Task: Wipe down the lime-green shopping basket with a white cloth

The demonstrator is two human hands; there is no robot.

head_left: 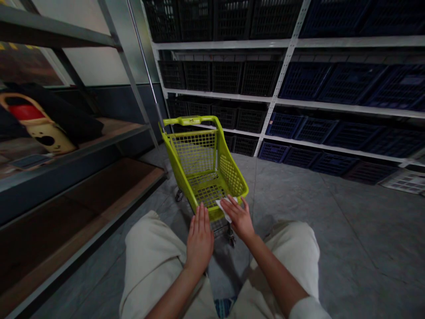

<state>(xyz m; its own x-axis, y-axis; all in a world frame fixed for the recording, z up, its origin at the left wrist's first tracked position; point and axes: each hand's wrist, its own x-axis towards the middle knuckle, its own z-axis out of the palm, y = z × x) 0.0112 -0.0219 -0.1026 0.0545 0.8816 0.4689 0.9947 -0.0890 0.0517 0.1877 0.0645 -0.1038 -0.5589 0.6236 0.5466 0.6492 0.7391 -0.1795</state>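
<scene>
A small lime-green shopping cart stands on the floor before my knees, its low front end towards me and its handle at the far side. With fingers straight and side by side, my left hand is at the left of the cart's front rim, holding nothing that I can see. My right hand presses a thin white cloth or tissue to the right part of that rim. Its palm hides most of the white piece. A thin metal pole rises from the cart's handle corner.
At left is a metal rack with wooden shelves, bearing a bottle-shaped character item, a flat dark device and dark fabric. White racks with black crates and blue crates line the back. Grey floor extends right.
</scene>
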